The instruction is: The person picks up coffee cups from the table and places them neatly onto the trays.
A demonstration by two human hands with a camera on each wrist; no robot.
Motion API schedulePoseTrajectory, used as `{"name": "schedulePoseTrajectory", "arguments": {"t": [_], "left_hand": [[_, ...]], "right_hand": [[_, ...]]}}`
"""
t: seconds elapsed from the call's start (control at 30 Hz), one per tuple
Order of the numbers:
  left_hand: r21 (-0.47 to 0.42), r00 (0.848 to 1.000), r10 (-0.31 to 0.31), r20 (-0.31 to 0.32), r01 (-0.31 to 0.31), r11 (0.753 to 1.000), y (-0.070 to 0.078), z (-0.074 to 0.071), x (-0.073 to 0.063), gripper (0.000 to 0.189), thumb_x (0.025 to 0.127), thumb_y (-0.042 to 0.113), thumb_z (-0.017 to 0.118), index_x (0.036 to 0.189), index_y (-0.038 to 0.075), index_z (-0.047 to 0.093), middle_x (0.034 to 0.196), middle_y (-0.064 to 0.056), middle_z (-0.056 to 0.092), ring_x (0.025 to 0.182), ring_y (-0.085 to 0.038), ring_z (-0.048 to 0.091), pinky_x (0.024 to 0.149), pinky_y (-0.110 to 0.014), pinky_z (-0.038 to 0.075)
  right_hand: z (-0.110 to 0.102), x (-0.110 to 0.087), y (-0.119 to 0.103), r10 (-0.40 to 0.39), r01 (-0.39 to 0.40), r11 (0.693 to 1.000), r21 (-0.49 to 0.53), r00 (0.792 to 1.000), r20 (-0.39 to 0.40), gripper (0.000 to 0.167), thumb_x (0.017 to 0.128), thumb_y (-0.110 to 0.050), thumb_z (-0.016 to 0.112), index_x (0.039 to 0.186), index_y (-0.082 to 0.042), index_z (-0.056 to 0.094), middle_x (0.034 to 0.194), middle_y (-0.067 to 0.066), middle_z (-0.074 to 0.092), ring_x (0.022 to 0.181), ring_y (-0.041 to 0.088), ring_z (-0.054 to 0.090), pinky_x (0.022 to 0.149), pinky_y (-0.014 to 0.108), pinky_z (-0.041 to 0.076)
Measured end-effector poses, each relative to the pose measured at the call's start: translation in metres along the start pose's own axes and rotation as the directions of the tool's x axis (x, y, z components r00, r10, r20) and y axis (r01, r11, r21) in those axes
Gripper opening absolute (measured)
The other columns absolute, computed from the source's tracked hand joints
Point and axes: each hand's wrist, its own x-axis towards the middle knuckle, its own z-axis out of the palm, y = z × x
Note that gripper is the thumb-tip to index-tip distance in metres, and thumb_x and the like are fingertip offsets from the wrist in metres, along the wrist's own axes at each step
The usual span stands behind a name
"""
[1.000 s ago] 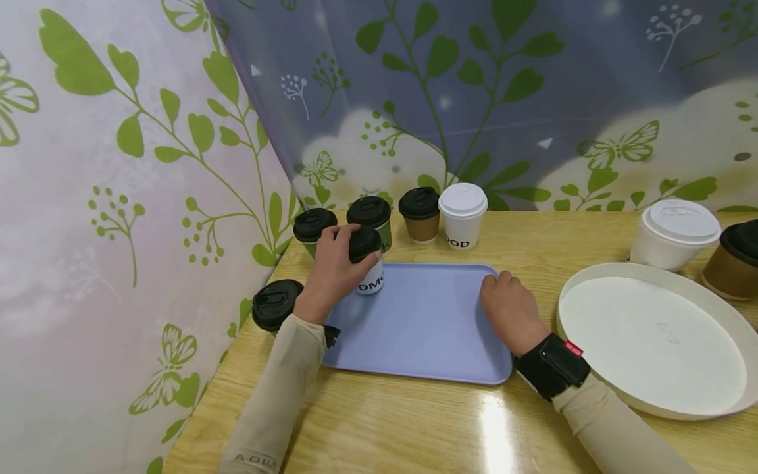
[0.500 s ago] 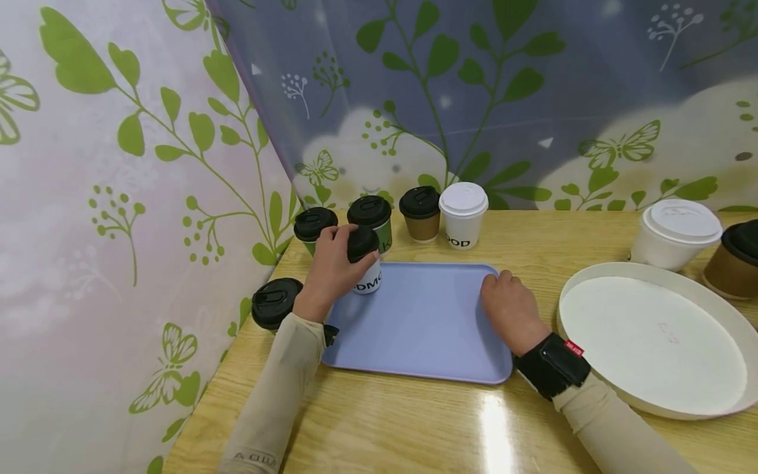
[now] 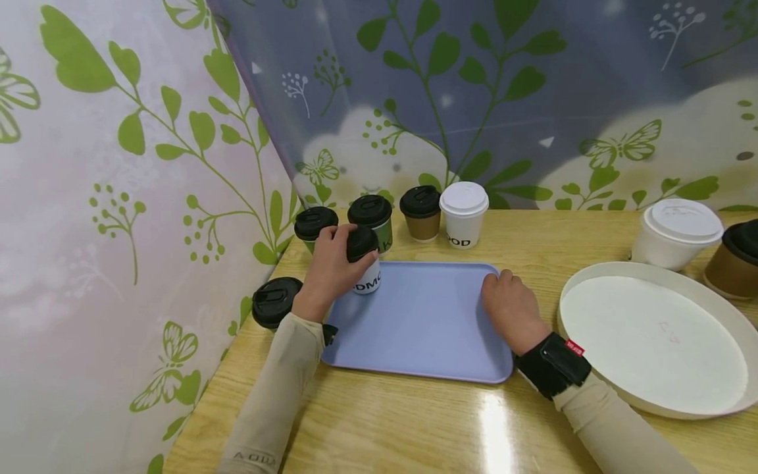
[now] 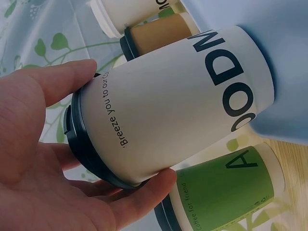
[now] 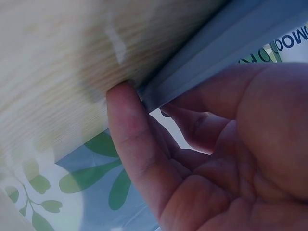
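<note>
My left hand (image 3: 337, 266) grips a white paper coffee cup (image 4: 178, 91) by its black lid (image 3: 361, 243), with thumb and fingers curled round the rim. The cup stands upright at the far left corner of a lavender-blue tray (image 3: 426, 322); dark letters run around its side. On the tray's right side, my right hand (image 3: 512, 309) pinches the edge near the far corner. In the right wrist view, a finger (image 5: 127, 115) of that hand reaches under the tray rim (image 5: 192, 62). A green cup (image 4: 226, 192) with a black lid is close beside the held cup in the left wrist view.
Behind the tray stand green cups (image 3: 383, 232), a brown cup (image 3: 423, 227) and a white-lidded cup (image 3: 464, 220). Another black-lidded cup (image 3: 275, 303) is left of my forearm. A round white tray (image 3: 651, 342) lies right, with a white cup (image 3: 675, 237) and brown cup (image 3: 734, 266) behind it.
The held cup has shifted very slightly left at the tray's corner. Both hands keep their grips, and the right hand has stayed in place.
</note>
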Motion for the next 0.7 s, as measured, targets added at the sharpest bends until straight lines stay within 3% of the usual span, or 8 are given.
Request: {"name": "schedulePoseTrajectory", "arguments": {"t": [0.37, 0.7], "left_hand": [[-0.003, 1.000, -0.013, 0.004, 0.013, 1.000, -0.0011, 0.0006, 0.0004, 0.072, 0.097, 0.043, 0.071, 0.154, 0.009, 0.044, 0.156, -0.025, 0.030, 0.143, -0.041, 0.036, 0.112, -0.057, 0.039], [0.024, 1.000, -0.003, 0.007, 0.003, 1.000, -0.0015, -0.0018, -0.0038, 0.075, 0.096, 0.045, 0.072, 0.155, 0.009, 0.042, 0.162, -0.026, 0.022, 0.148, -0.042, 0.029, 0.113, -0.059, 0.037]], "right_hand": [[-0.0016, -0.0015, -0.0011, 0.004, -0.004, 1.000, 0.007, 1.000, -0.023, 0.014, 0.096, 0.011, 0.054, 0.083, 0.014, 0.054, 0.075, 0.026, 0.052, 0.068, 0.039, 0.062, 0.053, 0.049, 0.055], [0.0008, 0.0006, -0.0006, 0.015, -0.015, 1.000, 0.005, 1.000, 0.010, 0.014, 0.097, 0.010, 0.053, 0.084, 0.014, 0.054, 0.077, 0.026, 0.052, 0.070, 0.039, 0.062, 0.055, 0.049, 0.055]]}}
